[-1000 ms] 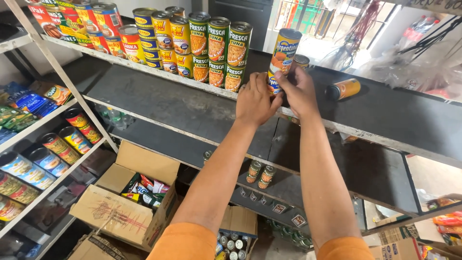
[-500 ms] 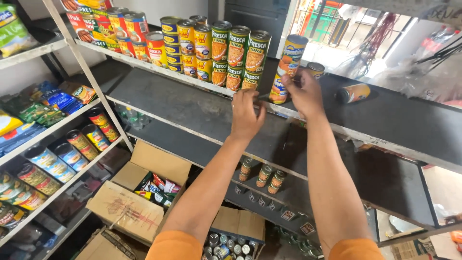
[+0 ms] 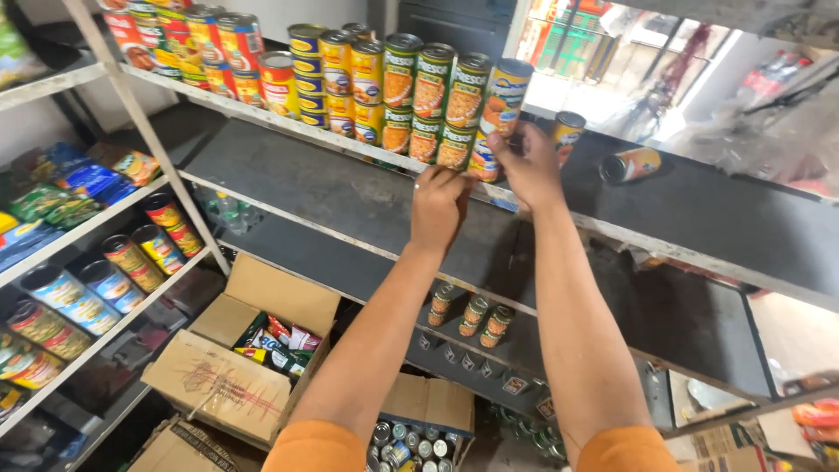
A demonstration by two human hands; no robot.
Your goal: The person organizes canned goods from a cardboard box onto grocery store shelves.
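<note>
1. Head view: right hand (image 3: pixel 524 162) wrapped round the stacked pair of tall tin cans with orange-and-green labels (image 3: pixel 495 118) at the right end of the row, fingers curled on the lower can, thumb side hidden
2. Left hand (image 3: pixel 440 203) just beside, fingertips bunched and pressed to the front edge of the grey metal shelf (image 3: pixel 350 188), right under the neighbouring green-labelled tin cans (image 3: pixel 447 96); holding nothing
3. Stack standing on the upper shelf edge, touching the row, top can tilted a bit
4. Best bet, judging from here: steady the lower can first, then nudge the top one upright and flush with the row, labels facing out
5. Small yellow-orange can (image 3: pixel 568 133) upright behind the right hand, another orange can (image 3: pixel 631 163) lying on its side further right; worth keeping an elbow clear of both
6. Open brown cardboard box of packets (image 3: pixel 236 358) on the floor below
</note>
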